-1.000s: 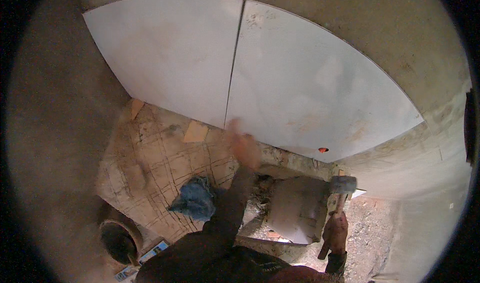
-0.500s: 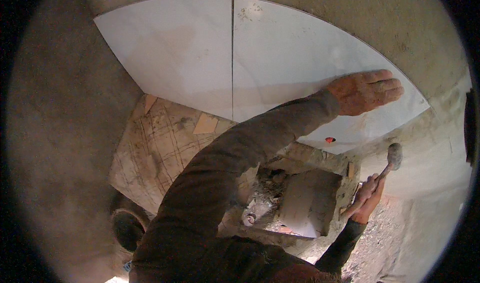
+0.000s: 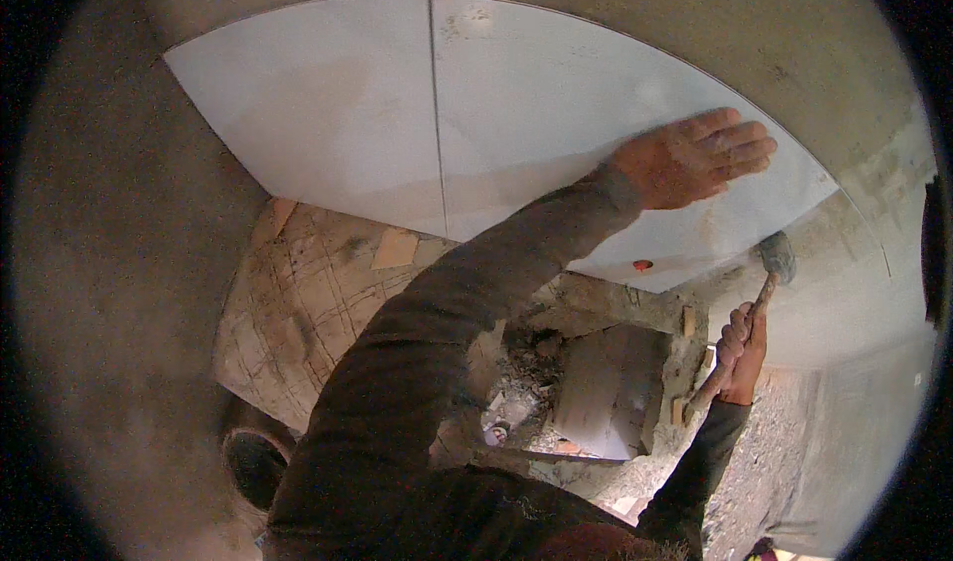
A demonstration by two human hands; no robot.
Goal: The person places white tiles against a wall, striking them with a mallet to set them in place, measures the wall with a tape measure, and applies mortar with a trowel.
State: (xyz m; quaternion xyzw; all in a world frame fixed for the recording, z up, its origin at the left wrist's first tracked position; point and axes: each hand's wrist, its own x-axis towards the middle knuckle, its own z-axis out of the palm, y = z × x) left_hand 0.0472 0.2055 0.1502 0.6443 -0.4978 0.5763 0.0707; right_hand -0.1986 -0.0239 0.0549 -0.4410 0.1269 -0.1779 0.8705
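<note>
My left hand (image 3: 685, 159) lies flat, fingers stretched out and slightly apart, on the right white panel (image 3: 526, 84); a dark seam divides it from the left white panel (image 3: 298, 114). A small orange-red round spot (image 3: 643, 265) shows near this panel's lower edge, below my left wrist. Lower right, my right hand (image 3: 740, 357) grips the wooden handle of a mallet (image 3: 777, 256), whose dark head sits at or very near the panel's lower right edge; whether they touch I cannot tell.
A cracked or scored mortar surface (image 3: 298, 313) with tan scraps (image 3: 395, 246) lies below the panels. A round dark opening (image 3: 256, 467) is at lower left, a rubble-filled gap beside a grey slab (image 3: 606, 392) at lower middle. Plaster walls (image 3: 119, 263) surround these.
My left hand has risen from below the panels onto the right one, edging left and up lately. My right hand has lifted the mallet up and rightward toward that panel's edge.
</note>
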